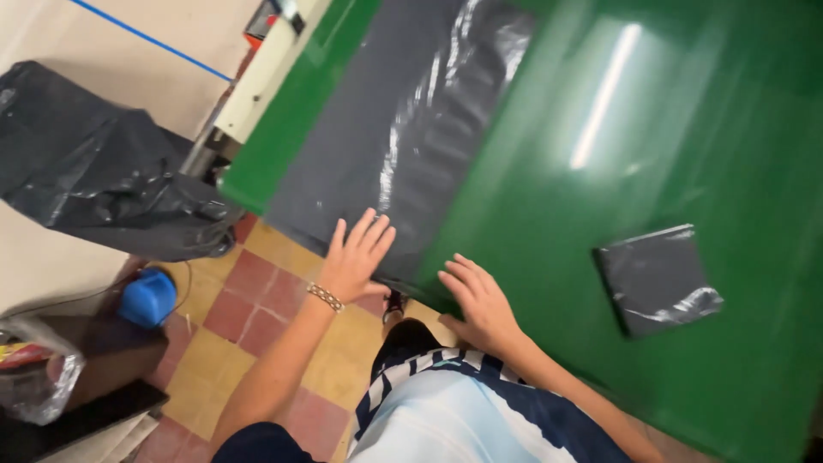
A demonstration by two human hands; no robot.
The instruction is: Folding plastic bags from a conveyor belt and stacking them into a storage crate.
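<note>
We see a long dark grey plastic sheet (403, 129) laid flat along the left part of a glossy green table (617, 283), running from the near edge away toward the far end. Its surface is smooth and thin-looking, with bright streaks of reflected light running down its length and a few soft ripples near the middle; its near end reaches the table's edge, just in front of us. Our left hand (356, 257) lies on that near end with the fingers spread wide and flat, palm down on the plastic, pressing rather than pinching, so nothing is clasped in it; a beaded bracelet (325, 297) sits on its wrist. Our right hand (478, 302) rests just beside it at the sheet's near right corner, fingers stretched out and slightly fanned over the table edge, open too; whether its fingertips have hold of the plastic edge we cannot tell. Farther right on the table, well apart from both hands, lies a folded square (656, 279) of the same dark shiny plastic. Beyond the table's left side a large crumpled black bag (94, 163) sits on the floor, and a small blue container (147, 297) stands near it on the red and yellow tiles (249, 317).
</note>
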